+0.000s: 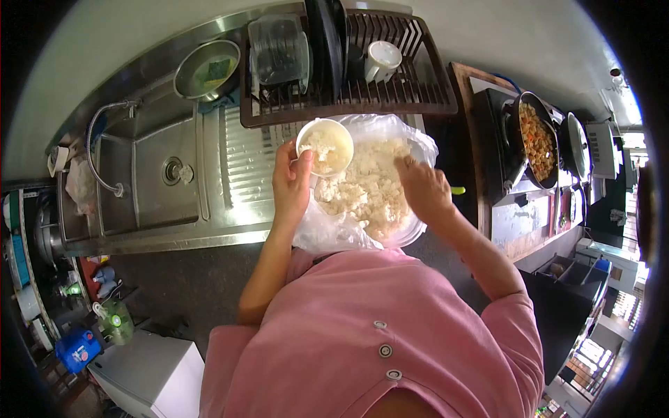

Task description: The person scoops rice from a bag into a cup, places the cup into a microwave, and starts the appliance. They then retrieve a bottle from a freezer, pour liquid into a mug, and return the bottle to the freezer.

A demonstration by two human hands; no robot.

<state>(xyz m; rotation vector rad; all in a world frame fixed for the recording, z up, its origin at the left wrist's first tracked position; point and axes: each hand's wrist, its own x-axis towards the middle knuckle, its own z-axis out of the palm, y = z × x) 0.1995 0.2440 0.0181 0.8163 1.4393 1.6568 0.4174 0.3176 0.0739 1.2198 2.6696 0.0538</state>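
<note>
My left hand (291, 177) is closed around a small white cup (341, 129), tilted to show some cooked rice (324, 148) inside. Below and to the right of it, a wide container lined with a clear plastic bag (331, 230) holds a heap of cooked rice (366, 184). My right hand (424, 184) is over the right side of this heap with its fingers curled. A bright green handle end (458, 190) sticks out beside that hand, seemingly from a utensil in its grip. The utensil's head is hidden.
On the left is a steel sink (150, 167) with a curved faucet (94, 146). Behind the rice stands a brown dish rack (348, 108) with a mug (383, 59) and plastic containers. A steel bowl (185, 76) sits nearby. A pan of diced food (536, 143) is on the stove at right.
</note>
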